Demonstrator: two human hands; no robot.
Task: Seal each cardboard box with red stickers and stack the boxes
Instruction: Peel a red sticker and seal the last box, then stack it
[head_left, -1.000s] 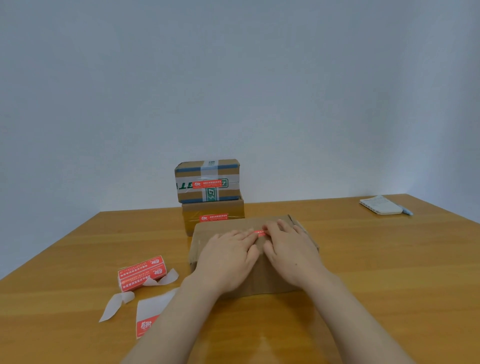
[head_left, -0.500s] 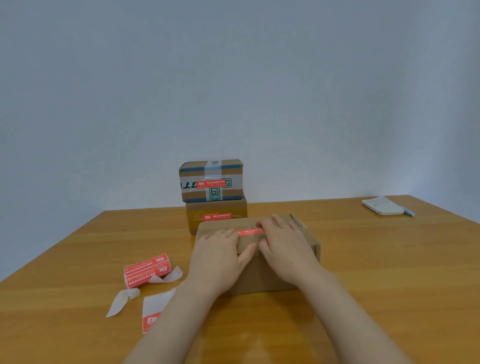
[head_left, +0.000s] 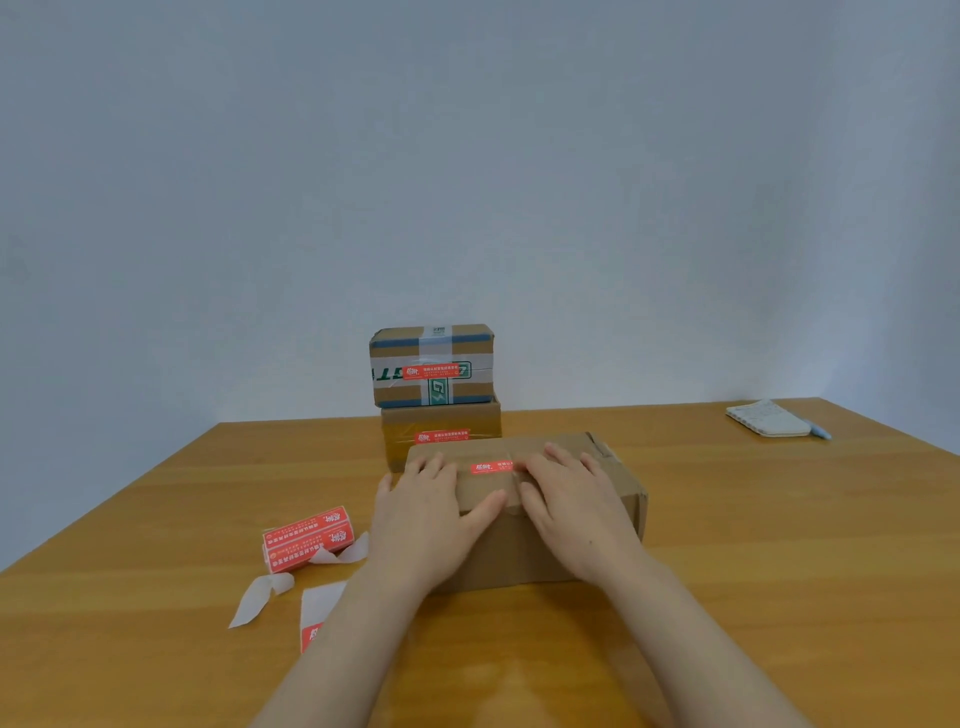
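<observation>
i am pressing my left hand (head_left: 426, 519) and right hand (head_left: 576, 514), fingers (head_left: 563, 458) flat and gripping nothing, on the cardboard box (head_left: 506, 553) before me on the worktop (head_left: 753, 530), bedding its red sticker (head_left: 491, 467) across the flap seam.

our left hand (head_left: 423, 514) and right hand (head_left: 574, 512) lie on the near box (head_left: 545, 551) in the middle of the table (head_left: 753, 545), either side of its sticker (head_left: 491, 466). behind it the upper box (head_left: 431, 366) sits on the lower box (head_left: 441, 423). left of it lies the sticker roll (head_left: 306, 538); at the far right corner, a notepad (head_left: 769, 418), a pen (head_left: 821, 431) just beside.
</observation>
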